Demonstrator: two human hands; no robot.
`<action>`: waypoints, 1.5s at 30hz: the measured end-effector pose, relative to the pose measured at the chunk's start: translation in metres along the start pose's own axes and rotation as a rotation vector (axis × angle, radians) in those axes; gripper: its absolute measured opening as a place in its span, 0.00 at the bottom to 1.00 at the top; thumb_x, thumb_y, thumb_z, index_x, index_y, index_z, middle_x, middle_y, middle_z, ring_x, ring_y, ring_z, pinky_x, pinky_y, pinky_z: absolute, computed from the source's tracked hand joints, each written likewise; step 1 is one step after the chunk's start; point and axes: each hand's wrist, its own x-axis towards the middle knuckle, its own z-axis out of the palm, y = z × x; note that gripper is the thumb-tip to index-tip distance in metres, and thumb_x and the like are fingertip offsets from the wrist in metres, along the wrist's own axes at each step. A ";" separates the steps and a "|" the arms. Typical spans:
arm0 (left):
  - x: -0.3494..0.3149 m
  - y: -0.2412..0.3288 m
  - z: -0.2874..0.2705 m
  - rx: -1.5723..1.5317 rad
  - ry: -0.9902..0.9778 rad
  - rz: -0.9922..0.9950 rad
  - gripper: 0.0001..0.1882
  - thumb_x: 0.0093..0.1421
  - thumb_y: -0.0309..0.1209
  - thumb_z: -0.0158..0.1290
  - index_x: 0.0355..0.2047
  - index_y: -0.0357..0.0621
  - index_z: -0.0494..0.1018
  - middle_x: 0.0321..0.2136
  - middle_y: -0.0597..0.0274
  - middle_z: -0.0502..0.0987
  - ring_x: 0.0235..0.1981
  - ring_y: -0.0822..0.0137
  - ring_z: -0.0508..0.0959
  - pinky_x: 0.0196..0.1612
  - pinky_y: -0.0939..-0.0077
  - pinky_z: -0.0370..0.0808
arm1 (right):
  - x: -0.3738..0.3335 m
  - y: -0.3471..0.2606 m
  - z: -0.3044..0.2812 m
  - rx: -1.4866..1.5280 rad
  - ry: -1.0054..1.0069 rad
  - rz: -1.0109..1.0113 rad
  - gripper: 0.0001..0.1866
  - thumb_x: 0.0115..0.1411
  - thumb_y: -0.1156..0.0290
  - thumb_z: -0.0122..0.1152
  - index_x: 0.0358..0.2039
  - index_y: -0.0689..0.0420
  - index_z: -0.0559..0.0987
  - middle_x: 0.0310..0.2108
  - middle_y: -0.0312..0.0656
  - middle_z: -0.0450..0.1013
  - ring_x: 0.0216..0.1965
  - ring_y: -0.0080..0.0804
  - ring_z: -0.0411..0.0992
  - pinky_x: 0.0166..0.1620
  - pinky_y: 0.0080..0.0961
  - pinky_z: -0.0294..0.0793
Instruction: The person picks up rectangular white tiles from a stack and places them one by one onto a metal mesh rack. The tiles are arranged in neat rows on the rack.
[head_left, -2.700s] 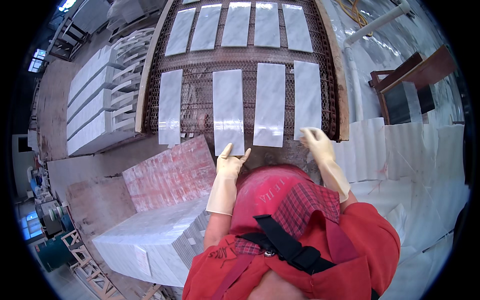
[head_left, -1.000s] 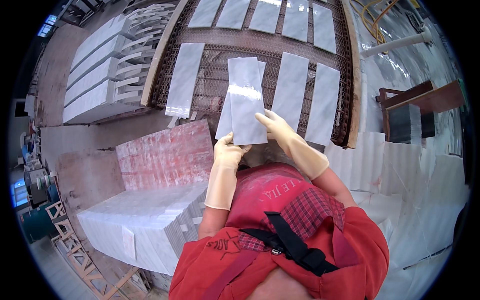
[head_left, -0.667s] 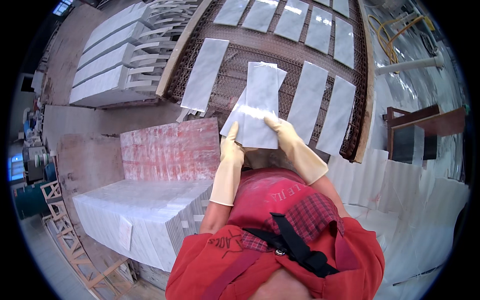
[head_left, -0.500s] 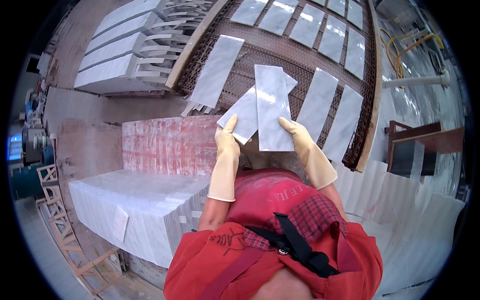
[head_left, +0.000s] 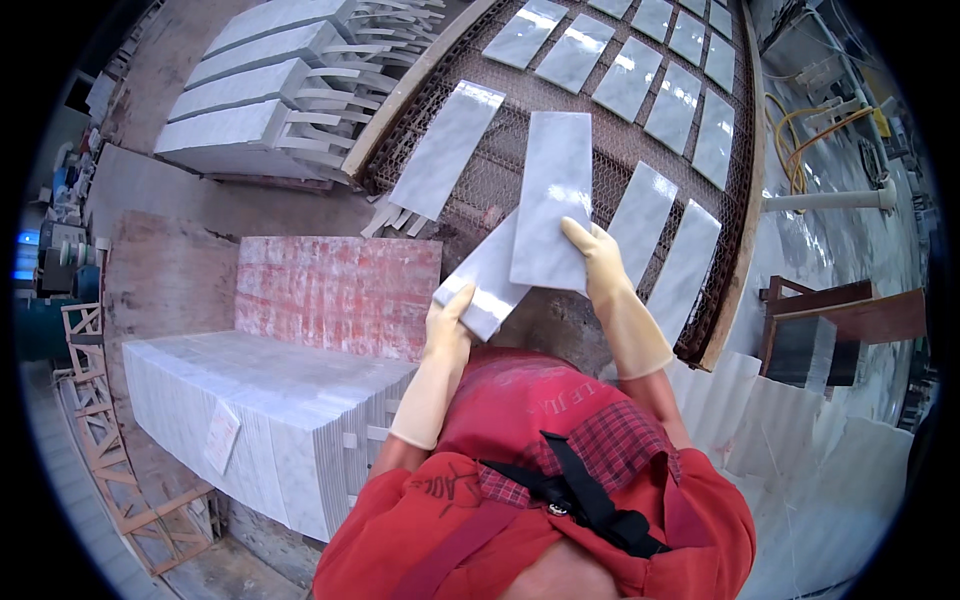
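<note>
Both my hands wear cream rubber gloves. My left hand [head_left: 450, 318] is closed on the lower left end of a grey-white marble tile [head_left: 488, 290], which lies at a slant in front of my apron. A second marble tile [head_left: 553, 195], long and glossy, is gripped at its lower right edge by my right hand [head_left: 598, 255], thumb on top. This tile overlaps the upper part of the left one and hides it. Whether the two touch I cannot tell. Beyond them is a mesh conveyor [head_left: 505, 150] with rows of similar tiles [head_left: 447, 150].
A wooden rail [head_left: 395, 110] edges the conveyor. At left stands a large stack of thin marble slabs [head_left: 270, 390] beside a red-smeared board [head_left: 340, 290]. Strapped stone blocks [head_left: 225, 130] sit at far left. A wooden frame [head_left: 850, 310] and yellow hose [head_left: 795, 150] are at right.
My left hand has drawn its tile down towards my body, out from under the other. My right hand has raised its tile slightly to the upper right. The view has shifted a little.
</note>
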 end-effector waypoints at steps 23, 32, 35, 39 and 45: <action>-0.067 -0.034 -0.063 -0.056 0.067 -0.225 0.38 0.60 0.38 0.68 0.67 0.40 0.66 0.57 0.52 0.78 0.56 0.53 0.80 0.58 0.52 0.78 | 0.122 0.034 0.051 -0.130 -0.026 0.179 0.22 0.73 0.65 0.56 0.60 0.67 0.72 0.55 0.54 0.76 0.53 0.48 0.79 0.59 0.45 0.79; -0.070 -0.037 -0.059 -0.291 -0.001 -0.438 0.36 0.69 0.52 0.54 0.71 0.46 0.62 0.66 0.49 0.70 0.64 0.44 0.73 0.60 0.24 0.68 | -0.006 0.004 0.002 -0.612 -0.186 0.024 0.27 0.72 0.48 0.55 0.51 0.60 0.84 0.45 0.47 0.83 0.46 0.34 0.81 0.55 0.30 0.78; -0.073 -0.024 -0.051 -0.453 -0.086 -0.482 0.39 0.72 0.62 0.39 0.72 0.49 0.60 0.69 0.53 0.68 0.65 0.42 0.71 0.58 0.17 0.65 | -0.029 0.020 -0.036 -0.795 -0.239 0.210 0.29 0.72 0.45 0.54 0.43 0.62 0.86 0.39 0.46 0.85 0.40 0.34 0.82 0.51 0.29 0.80; -0.070 -0.016 -0.029 -0.325 0.064 -0.494 0.40 0.73 0.63 0.31 0.71 0.49 0.61 0.71 0.54 0.66 0.68 0.41 0.68 0.59 0.17 0.63 | -0.045 0.056 -0.059 -0.708 -0.342 0.438 0.33 0.72 0.43 0.53 0.46 0.66 0.84 0.41 0.52 0.84 0.41 0.39 0.83 0.50 0.33 0.82; -0.072 -0.020 -0.013 -0.309 0.187 -0.448 0.32 0.74 0.50 0.34 0.71 0.44 0.62 0.70 0.46 0.66 0.69 0.38 0.67 0.63 0.17 0.60 | -0.047 0.087 -0.040 -0.350 -0.397 0.556 0.29 0.73 0.49 0.57 0.57 0.64 0.79 0.51 0.53 0.81 0.49 0.45 0.82 0.54 0.38 0.83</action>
